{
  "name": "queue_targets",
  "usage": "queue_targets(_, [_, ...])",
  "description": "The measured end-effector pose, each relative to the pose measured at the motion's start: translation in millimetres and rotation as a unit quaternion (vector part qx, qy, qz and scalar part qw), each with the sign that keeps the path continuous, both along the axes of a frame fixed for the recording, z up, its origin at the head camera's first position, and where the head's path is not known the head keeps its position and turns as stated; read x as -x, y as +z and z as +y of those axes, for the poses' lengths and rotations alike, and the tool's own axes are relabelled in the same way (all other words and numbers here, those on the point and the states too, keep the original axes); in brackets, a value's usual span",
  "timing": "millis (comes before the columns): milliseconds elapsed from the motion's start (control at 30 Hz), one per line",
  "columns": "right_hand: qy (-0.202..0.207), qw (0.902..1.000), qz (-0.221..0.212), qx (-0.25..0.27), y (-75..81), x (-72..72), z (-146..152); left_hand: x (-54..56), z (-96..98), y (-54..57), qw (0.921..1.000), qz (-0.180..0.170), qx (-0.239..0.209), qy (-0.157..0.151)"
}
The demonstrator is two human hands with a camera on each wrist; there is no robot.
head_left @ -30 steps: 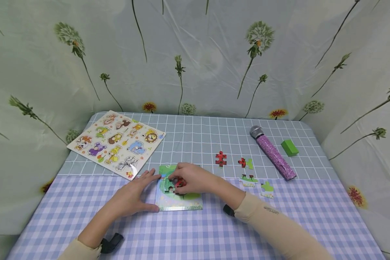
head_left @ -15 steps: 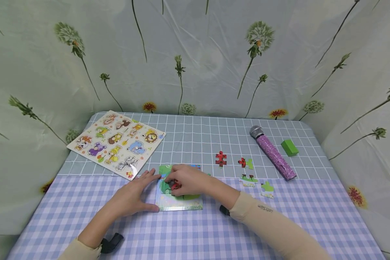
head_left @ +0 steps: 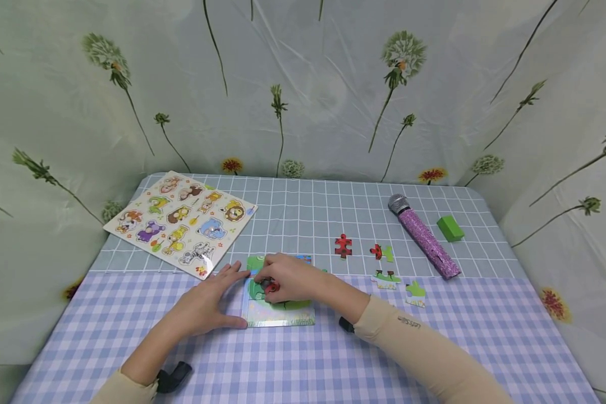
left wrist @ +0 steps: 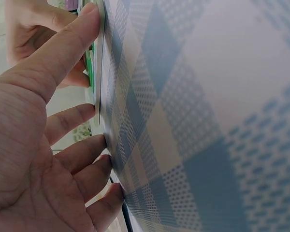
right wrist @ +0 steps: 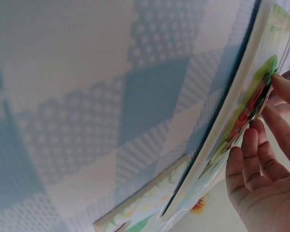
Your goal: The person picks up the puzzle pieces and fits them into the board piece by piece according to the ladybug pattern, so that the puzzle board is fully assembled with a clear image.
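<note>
Okay, quick count: two hands, two boards, one microphone, one green block, four loose puzzle pieces, plus a held piece [right wrist: 251, 108], red and green, at the puzzle board [head_left: 280, 317]. Right hand [head_left: 290, 276] has a narrow grip, thumb and fingers pinching that piece over the board's left half; can't tell whether it sits flush. Left hand [head_left: 204, 306] is wide, fingers spread, thumb and index touching the puzzle board's left edge.

Loose ones all lie right of the puzzle board, apart from each other: red piece [head_left: 343, 247] nearest, then ladybird piece [head_left: 379, 252], leggy green piece [head_left: 386, 279], and green corner-side piece [head_left: 415, 294] closest to the viewer.

Edges: puzzle board straddles the seam between grid cloth [head_left: 303, 207] and checked cloth [head_left: 434, 350], well inside the table's sides. Animal board [head_left: 227, 238] lies aslant at back left, near the table's left edge, its near corner close to the left fingertips. Glittery microphone [head_left: 429, 238] lies diagonally on the right, silver head away from the viewer, green block [head_left: 450, 229] just beside it. Right sleeve [head_left: 424, 348] crosses on the viewer's side of the loose pieces; a gap separates them from the puzzle board. Flowered curtain [head_left: 323, 123] backs the table.

Containers: puzzle board carries green picture parts, partly covered by the right hand; animal board carries several cartoon animals, zebra at its near end.
</note>
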State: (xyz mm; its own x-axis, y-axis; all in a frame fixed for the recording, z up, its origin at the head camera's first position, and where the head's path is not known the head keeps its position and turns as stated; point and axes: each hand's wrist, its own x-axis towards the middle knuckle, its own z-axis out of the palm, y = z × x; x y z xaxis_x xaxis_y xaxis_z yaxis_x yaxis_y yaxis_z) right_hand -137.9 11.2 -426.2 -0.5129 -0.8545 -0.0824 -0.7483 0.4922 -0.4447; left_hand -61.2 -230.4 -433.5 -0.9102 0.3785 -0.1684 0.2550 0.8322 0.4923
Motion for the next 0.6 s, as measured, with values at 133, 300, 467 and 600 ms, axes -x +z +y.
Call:
queue_targets(133, [-0.001,1.0000,0.001,-0.007,0.5,-0.1,-0.2,0.4,0.3,0.1,1.0000,-0.004,0.002,0.001])
queue_targets(300, [-0.006,0.9999,-0.006,-0.009,0.8,-0.3,-0.6,0.6,0.3,0.3,1.0000,-0.005,0.003,0.001])
queue_targets(467, [-0.006,0.9999,-0.007,-0.007,-0.5,0.3,-0.7,0.4,0.0,0.3,1.0000,-0.007,0.002,-0.001])
queue_targets(600, [-0.006,0.9999,-0.001,-0.013,-0.7,0.1,-0.9,0.5,-0.4,-0.6,1.0000,-0.005,0.003,-0.002])
